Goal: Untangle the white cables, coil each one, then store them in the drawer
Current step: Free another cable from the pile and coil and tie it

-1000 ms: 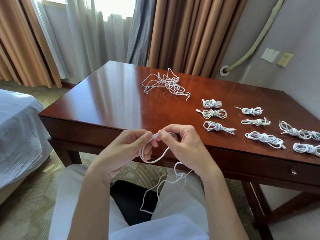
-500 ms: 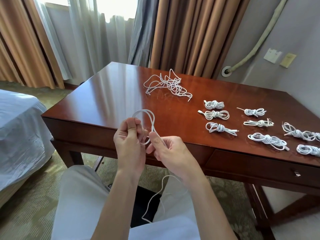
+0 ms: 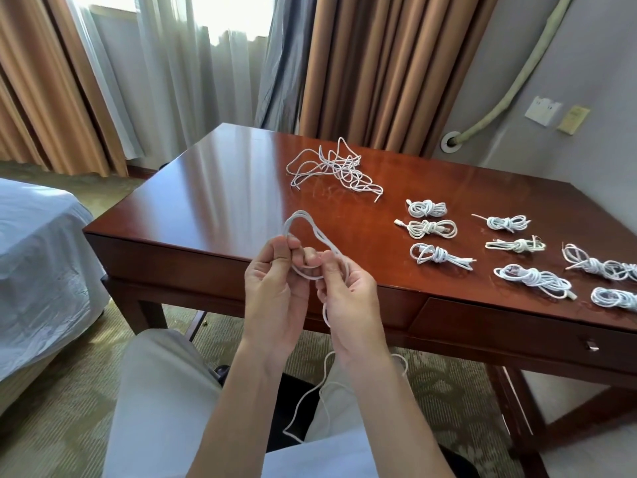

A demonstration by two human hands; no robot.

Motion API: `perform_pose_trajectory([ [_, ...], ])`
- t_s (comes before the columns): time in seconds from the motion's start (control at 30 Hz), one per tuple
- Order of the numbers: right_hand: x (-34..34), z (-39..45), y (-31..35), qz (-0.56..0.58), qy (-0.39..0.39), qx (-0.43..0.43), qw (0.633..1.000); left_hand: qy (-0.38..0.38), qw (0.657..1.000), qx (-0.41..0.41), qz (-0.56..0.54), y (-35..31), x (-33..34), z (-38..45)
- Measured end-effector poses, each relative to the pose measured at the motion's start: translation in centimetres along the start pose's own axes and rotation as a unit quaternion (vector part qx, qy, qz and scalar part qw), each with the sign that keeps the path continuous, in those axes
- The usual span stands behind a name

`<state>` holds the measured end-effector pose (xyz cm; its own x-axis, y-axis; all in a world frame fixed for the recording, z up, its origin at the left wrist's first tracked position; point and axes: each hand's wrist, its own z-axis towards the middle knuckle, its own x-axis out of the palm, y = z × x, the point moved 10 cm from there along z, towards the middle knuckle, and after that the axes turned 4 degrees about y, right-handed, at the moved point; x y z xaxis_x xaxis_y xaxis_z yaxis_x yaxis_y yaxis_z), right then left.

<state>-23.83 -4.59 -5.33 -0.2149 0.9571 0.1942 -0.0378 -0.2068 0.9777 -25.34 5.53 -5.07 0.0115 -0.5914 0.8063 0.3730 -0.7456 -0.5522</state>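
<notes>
Nearest: loose tail of the cable (image 3: 312, 391) hangs from my hands over my lap, end dangling low between the knees.

Left hand (image 3: 275, 288) pinches the stacked loops between thumb and fingers. Right hand (image 3: 348, 298) is curled round the running length just beside it, feeding. Both grasping the one cable; neither free. The coil stands above the left fingers, in front of the desk (image 3: 206, 201) edge, not resting on it.

Step in hand, as I judge it: coiling. To do it well, I should match each new loop to the ones held, keep the left pinch firm so the stack does not spring, and let the tail run slack through the right hand so twist works out. Leave enough tail to wrap the middle.

Drawer (image 3: 517, 326) under the desk's right side, closed.

Count on the desk: nine tied coils (image 3: 432, 229), the rightmost cut by the frame edge. Beyond them, one tangle (image 3: 334, 167); strands within it I cannot count. One cable in hand.
</notes>
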Motion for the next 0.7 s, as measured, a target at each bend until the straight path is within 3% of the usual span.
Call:
perform_pose_trajectory([
  [0.1,-0.2,0.1,-0.3,0.114,-0.024,0.026,0.993,-0.009,1.000,0.005,-0.024,0.3,-0.1,0.0],
  [0.2,-0.2,0.2,0.4,0.154,-0.021,0.029,0.987,-0.015,0.998,-0.037,-0.054,1.2,-1.0,0.1],
  [0.3,0.1,0.5,0.9,0.216,-0.003,0.043,0.976,0.072,0.984,-0.127,-0.106,2.4,-0.2,-0.3],
  [0.37,-0.1,0.3,0.8,0.179,0.020,0.079,0.980,0.119,0.974,-0.164,-0.101,2.2,0.1,-0.7],
  [0.47,-0.5,-0.4,0.8,0.069,0.085,0.108,0.988,0.152,0.969,-0.194,-0.010,1.5,0.3,-0.8],
  [0.6,0.0,-0.6,0.8,0.040,0.142,0.115,0.982,0.097,0.975,-0.176,0.097,0.8,-1.2,-0.5],
  [0.7,0.0,-0.1,0.7,0.058,0.144,0.115,0.981,0.053,0.983,-0.172,0.032,1.0,-1.3,-0.5],
])
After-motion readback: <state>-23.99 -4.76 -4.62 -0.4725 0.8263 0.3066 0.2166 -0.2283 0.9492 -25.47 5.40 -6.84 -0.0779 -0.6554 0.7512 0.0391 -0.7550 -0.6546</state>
